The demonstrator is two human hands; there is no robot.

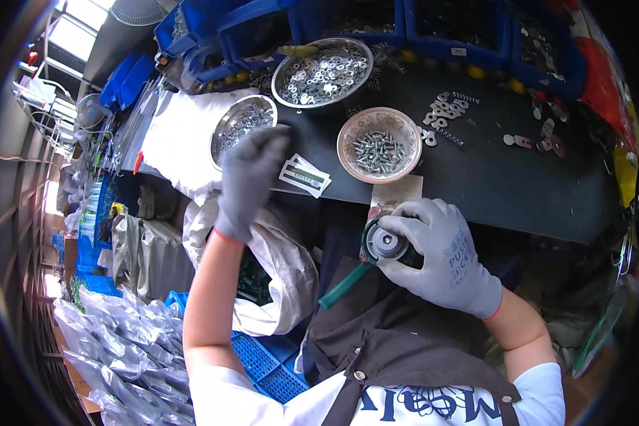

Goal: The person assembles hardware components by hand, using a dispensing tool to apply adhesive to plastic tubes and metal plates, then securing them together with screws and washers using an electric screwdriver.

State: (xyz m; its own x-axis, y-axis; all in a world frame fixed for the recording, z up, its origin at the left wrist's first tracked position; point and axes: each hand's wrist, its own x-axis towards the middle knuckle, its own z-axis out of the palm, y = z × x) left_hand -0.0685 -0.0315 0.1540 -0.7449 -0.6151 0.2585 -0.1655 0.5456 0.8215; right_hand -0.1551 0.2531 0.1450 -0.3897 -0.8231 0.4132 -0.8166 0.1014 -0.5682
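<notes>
My right hand (444, 257), in a grey printed work glove, grips a green-handled part (346, 285) by its round grey hub (388, 242). The green handle slants down to the left, and the hub has a dark hole at its centre. My gloved left hand (250, 181) is raised beside a small steel bowl (215, 145) of small metal pieces, partly covering it. Its fingers are curled together and slightly blurred; whatever they may hold is hidden. Just beyond my right hand, a patterned bowl (343, 145) of screws stands at the table edge.
A larger steel bowl (277, 84) holds washer-like metal pieces. Printed cards (305, 175) lie by the dark table's (539, 188) front edge. Metal plates (445, 108) and springs lie farther right. Blue bins (454, 46) line the back. A white sack (291, 284) hangs open below the table.
</notes>
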